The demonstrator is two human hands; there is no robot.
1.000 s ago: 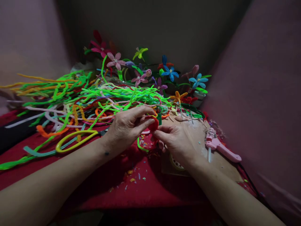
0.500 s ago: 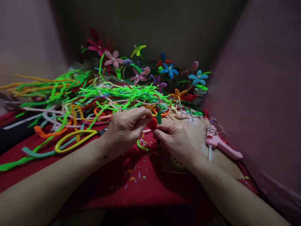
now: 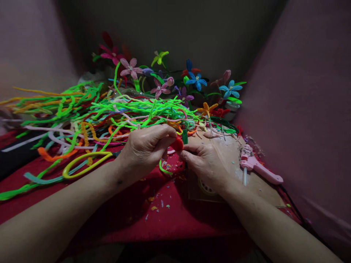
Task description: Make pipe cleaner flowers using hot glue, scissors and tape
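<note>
Between my hands is a small red fuzzy piece (image 3: 178,144) that looks like bent pipe cleaner. My left hand (image 3: 150,146) pinches its left side between thumb and fingers. From the right, the thumb and forefinger of my right hand (image 3: 201,160) close on its other edge. Part of the piece is hidden by the fingertips. Just behind it stands a dark green upright object (image 3: 185,136), its kind unclear. Scissors with yellow handles (image 3: 87,165) lie beside my left forearm, their blades hidden behind the wrist.
A heap of loose pipe cleaners (image 3: 131,109) spreads across the red cloth (image 3: 164,226). Behind it stand pipe-cleaner flowers, including a blue flower (image 3: 196,81). At right, a pink glue gun (image 3: 257,168) rests on a brown board (image 3: 230,157), its cord trailing toward the lower right.
Both hands keep their pinch on the red piece with barely any movement. The whole view has shifted very slightly.
</note>
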